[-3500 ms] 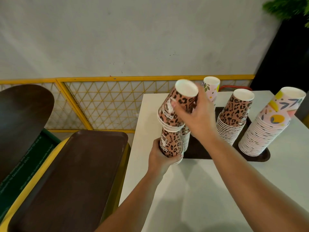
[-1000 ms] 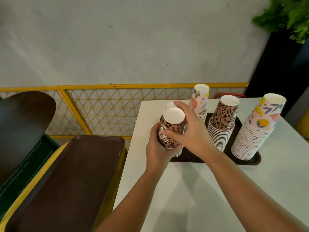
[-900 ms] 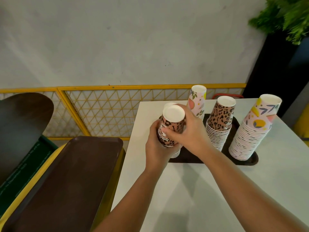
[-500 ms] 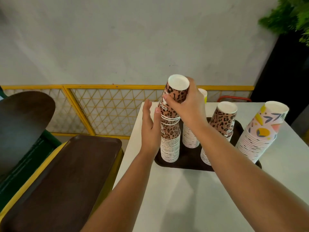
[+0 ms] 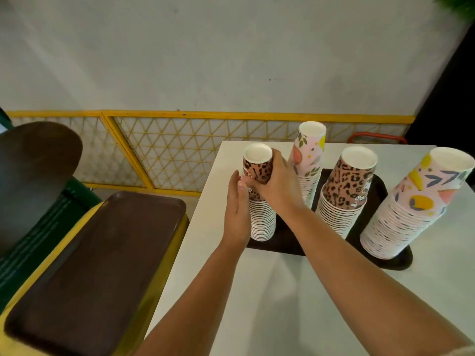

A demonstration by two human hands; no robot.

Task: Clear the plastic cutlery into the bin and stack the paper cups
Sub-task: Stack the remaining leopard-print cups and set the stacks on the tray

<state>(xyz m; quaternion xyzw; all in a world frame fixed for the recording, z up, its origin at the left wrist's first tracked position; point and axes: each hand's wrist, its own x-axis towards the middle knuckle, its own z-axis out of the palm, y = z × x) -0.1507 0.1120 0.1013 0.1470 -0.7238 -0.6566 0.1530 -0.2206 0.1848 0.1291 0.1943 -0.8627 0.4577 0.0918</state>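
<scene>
Desk point(image 5: 257, 304) first, white and broad, carrying a dark serving tray point(image 5: 282, 244) with four columns of inverted paper cups. Stacking looks to be the step in hand: the leopard-print stack point(image 5: 261, 214) at the tray's left end is being settled. Her right hand point(image 5: 279, 185) wraps the top cups, while the left hand point(image 5: 237, 209) lies flat with straight fingers along the column's side. Next, I'd judge, a straight downward press to seat them, then letting go without tipping it.
</scene>
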